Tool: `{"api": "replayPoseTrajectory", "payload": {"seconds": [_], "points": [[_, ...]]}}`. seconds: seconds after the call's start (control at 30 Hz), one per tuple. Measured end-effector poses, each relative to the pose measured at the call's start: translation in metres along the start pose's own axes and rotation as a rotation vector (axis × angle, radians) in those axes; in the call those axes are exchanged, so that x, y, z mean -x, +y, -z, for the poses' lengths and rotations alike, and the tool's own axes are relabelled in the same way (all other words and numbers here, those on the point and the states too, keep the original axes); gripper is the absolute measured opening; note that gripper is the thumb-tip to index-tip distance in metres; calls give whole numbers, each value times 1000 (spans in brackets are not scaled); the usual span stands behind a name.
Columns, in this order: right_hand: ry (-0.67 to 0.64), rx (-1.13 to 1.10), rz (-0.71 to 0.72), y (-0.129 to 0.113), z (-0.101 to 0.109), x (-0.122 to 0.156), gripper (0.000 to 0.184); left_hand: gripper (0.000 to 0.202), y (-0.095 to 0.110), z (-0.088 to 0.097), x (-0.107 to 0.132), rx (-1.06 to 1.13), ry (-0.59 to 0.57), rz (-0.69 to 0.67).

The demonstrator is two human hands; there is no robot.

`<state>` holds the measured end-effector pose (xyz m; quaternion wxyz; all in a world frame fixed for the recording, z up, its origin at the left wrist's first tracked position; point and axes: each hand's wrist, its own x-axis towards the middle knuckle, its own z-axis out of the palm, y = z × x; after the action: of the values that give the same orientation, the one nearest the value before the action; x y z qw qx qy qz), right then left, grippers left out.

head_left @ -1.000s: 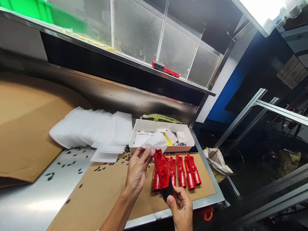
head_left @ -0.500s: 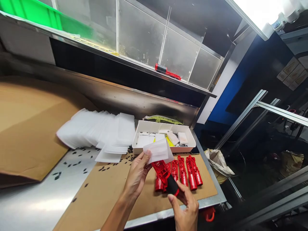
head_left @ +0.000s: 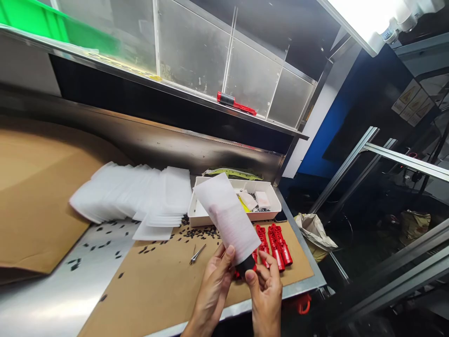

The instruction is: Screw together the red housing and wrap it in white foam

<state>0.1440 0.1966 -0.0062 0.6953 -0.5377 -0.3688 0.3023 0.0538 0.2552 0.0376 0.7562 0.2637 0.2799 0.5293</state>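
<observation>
We see a counter (head_left: 52, 299) of brushed metal, smooth and shiny with glare, partly covered by a matt brown cardboard sheet (head_left: 154, 285). The white sleeve (head_left: 228, 217) held in our hands looks like soft, matt foam, as does the fanned stack of white sheets (head_left: 133, 194). The red parts (head_left: 277, 238) are glossy moulded plastic. The white tray (head_left: 271, 199) is smooth plastic. The shelf (head_left: 168, 86) edge is polished metal, its dividers (head_left: 196, 44) cloudy clear plastic.

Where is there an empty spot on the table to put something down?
The cardboard mat is bare left of the left hand, below the tweezers. The steel tabletop at front left is mostly bare. It is crowded by the white sleeves, tray and red parts.
</observation>
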Motion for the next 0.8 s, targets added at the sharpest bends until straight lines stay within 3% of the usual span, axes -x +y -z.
{"api": "replayPoseTrajectory", "payload": {"seconds": [0.13, 0.2, 0.27, 0.4, 0.43, 0.53, 0.63, 0.7, 0.8], "points": [[-129, -72, -109, -1, 13, -10, 71, 76, -3, 21, -1, -118, -18, 45], [-117, -11, -80, -6, 15, -10, 72, 80, 0, 28, 2, -99, 0, 33], [-82, 93, -4, -15, 12, -6, 71, 76, 7, 30, 7, 4, 15, 45], [-99, 277, 214, -38, 3, 2, 63, 28, 25, 18, 21, 284, 120, 173], [-127, 308, 284, -44, 2, 3, 57, 23, 29, 15, 25, 343, 169, 190], [-184, 417, 481, -64, 2, 0, 31, 23, 36, 7, 40, 491, 290, 190], [-251, 520, 627, -79, -2, -4, 13, 26, 39, 5, 57, 595, 308, 190], [-304, 523, 668, -81, -9, -1, 10, 26, 41, 9, 71, 648, 302, 206], [-306, 446, 610, -73, -16, 11, 9, 26, 44, 26, 99, 711, 347, 244]]}}
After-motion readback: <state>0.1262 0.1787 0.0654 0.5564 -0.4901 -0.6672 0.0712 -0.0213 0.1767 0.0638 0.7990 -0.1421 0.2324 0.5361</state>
